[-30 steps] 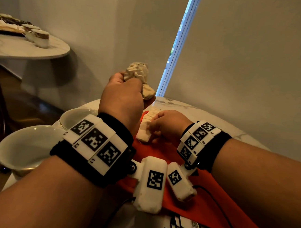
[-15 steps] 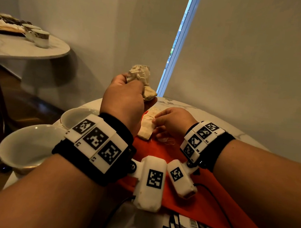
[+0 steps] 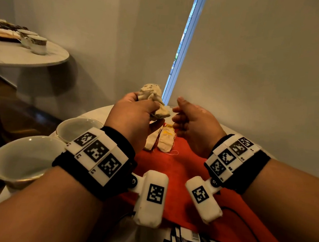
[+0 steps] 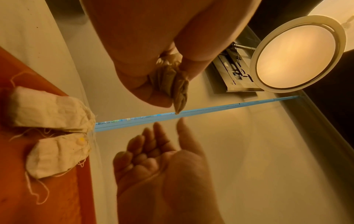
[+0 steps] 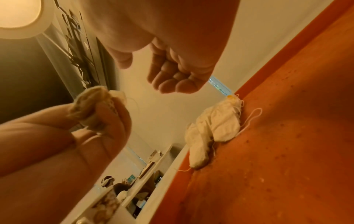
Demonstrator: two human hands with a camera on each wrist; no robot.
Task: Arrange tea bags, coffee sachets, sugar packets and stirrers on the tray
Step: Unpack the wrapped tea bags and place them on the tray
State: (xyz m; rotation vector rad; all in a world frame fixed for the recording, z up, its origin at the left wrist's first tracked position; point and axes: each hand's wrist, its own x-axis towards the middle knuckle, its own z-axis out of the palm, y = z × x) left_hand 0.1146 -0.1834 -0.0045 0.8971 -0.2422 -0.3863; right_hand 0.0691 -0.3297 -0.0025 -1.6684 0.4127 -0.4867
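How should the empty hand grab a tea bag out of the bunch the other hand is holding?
Probably from the right, where the right hand waits with nothing in it. Pinch the loose tea bag corner poking out of the left hand, beside the thumb. The rest of the bunch sits inside that grip, so the free corner looks easiest.

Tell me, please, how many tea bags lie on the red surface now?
2. They lie side by side near its far edge: the left bag and the right bag, with loose strings. The left hand holds a bunch more; their number cannot be told.
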